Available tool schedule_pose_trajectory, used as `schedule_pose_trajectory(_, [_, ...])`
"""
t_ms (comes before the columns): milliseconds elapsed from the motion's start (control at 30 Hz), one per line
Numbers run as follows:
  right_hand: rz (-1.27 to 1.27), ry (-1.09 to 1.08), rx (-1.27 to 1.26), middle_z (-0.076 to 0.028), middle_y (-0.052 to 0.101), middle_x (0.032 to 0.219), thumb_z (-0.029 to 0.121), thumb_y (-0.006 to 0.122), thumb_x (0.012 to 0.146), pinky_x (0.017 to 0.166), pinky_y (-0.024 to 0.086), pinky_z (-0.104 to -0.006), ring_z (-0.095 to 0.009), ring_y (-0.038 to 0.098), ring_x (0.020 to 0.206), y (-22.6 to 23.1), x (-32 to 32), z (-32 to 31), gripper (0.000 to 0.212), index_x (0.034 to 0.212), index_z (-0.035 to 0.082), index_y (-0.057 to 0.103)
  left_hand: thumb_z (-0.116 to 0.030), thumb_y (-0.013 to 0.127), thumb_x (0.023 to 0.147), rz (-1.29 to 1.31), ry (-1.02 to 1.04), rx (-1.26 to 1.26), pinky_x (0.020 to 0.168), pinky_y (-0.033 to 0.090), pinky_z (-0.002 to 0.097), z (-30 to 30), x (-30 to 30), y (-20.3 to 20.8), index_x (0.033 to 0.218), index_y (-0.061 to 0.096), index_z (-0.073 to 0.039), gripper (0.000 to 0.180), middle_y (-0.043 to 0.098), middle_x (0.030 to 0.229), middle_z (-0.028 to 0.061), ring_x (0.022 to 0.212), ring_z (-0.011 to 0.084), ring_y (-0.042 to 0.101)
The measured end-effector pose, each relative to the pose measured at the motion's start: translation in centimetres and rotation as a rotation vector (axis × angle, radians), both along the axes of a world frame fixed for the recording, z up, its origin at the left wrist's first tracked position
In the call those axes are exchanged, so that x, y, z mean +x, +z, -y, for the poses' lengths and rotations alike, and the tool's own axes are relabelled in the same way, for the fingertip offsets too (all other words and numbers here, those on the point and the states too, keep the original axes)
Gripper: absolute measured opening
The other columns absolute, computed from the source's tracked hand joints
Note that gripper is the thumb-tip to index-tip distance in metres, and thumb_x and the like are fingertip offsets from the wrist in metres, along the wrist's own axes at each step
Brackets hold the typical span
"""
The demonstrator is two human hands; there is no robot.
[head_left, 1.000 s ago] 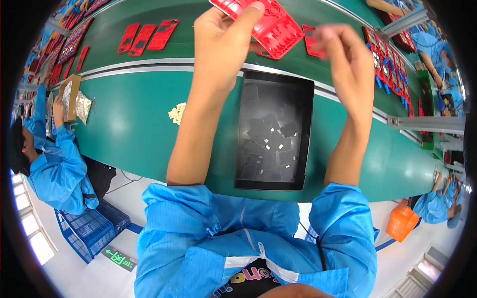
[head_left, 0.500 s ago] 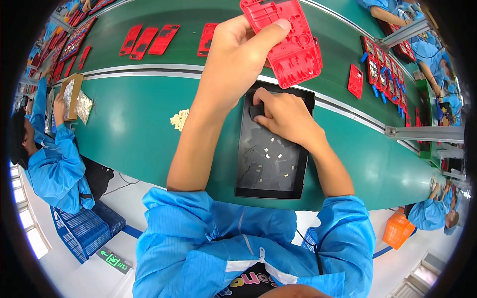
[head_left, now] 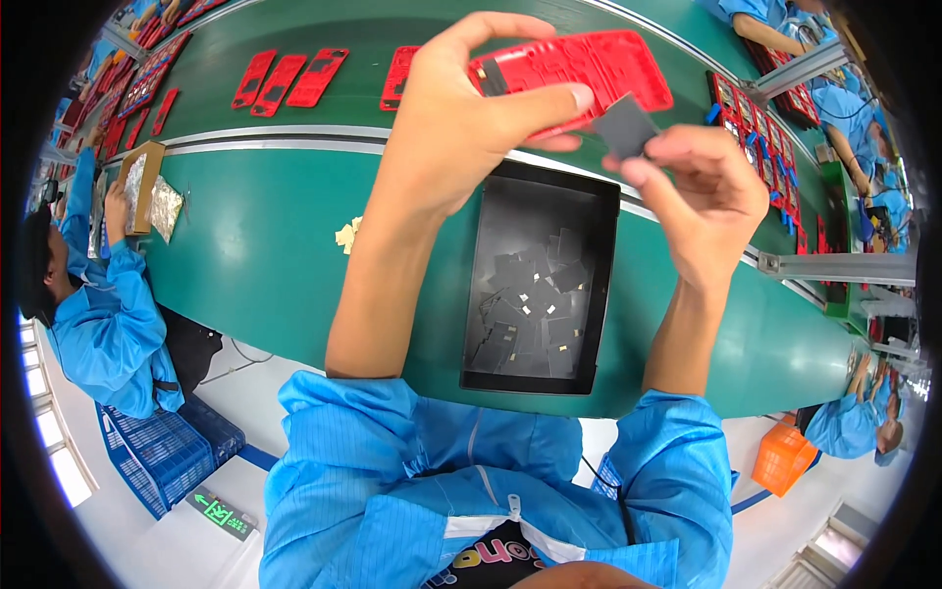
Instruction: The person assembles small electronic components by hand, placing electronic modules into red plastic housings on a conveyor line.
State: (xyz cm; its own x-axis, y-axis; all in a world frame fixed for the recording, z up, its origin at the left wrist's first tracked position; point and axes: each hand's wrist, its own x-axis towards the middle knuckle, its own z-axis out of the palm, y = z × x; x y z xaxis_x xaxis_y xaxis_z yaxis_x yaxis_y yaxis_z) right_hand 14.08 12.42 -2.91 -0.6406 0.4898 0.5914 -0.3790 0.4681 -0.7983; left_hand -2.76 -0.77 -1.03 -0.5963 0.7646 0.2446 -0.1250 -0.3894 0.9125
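Red casing (head_left: 606, 71) (aslant) in the left hand (head_left: 463, 116)

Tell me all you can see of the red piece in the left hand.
The red piece is a shallow, glossy, plastic-looking rectangular shell with rounded corners and raised details inside. A dark patch sits near its left end. The left hand holds it raised near the far end of the black tray, thumb on its inner face. A dark sheet in the right hand is close; contact is unclear.

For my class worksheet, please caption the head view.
Left hand holding a red casing, right hand a dark flat piece, near a black tray.
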Motion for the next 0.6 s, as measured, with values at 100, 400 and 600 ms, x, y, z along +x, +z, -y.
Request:
schedule_pose_trajectory(100, [-0.044, -0.032, 0.000, -0.011, 0.074, 0.099, -0.014, 0.077, 0.081, 0.081, 0.060, -0.0290, -0.018, 0.074, 0.089, 0.7, -0.9, 0.4, 0.028, 0.107, -0.005, 0.069, -0.007, 0.075, 0.091, -0.042, -0.106, -0.096, 0.069, 0.066, 0.0307, 0.3, 0.2, 0.3, 0.127, 0.059, 0.011, 0.043, 0.074, 0.098, 0.0170, 0.087, 0.0233, 0.076])
schedule_pose_trajectory(400, [-0.279, -0.089, 0.019, -0.007, 0.072, 0.098, -0.009, 0.075, 0.088, 0.071, 0.051, -0.0217, -0.008, 0.064, 0.080, 2.5, -3.1, -0.6, 0.017, 0.104, -0.004, 0.072, -0.007, 0.065, 0.099, 0.058, 0.036, 0.012, 0.079, 0.061, 0.0300, -0.6, 0.1, -0.4, 0.130, 0.058, 0.011, 0.037, 0.075, 0.102, 0.0160, 0.088, 0.0163, 0.073])
schedule_pose_trajectory(600, [-0.260, -0.115, 0.026, -0.007, 0.071, 0.099, -0.006, 0.074, 0.091, 0.081, 0.053, -0.0220, -0.009, 0.065, 0.088, 2.2, -3.7, -0.2, 0.016, 0.107, -0.003, 0.072, 0.001, 0.066, 0.091, 0.121, 0.005, 0.044, 0.077, 0.057, 0.0264, -0.7, 0.7, -0.7, 0.124, 0.052, 0.013, 0.038, 0.076, 0.104, 0.0196, 0.088, 0.0142, 0.072])
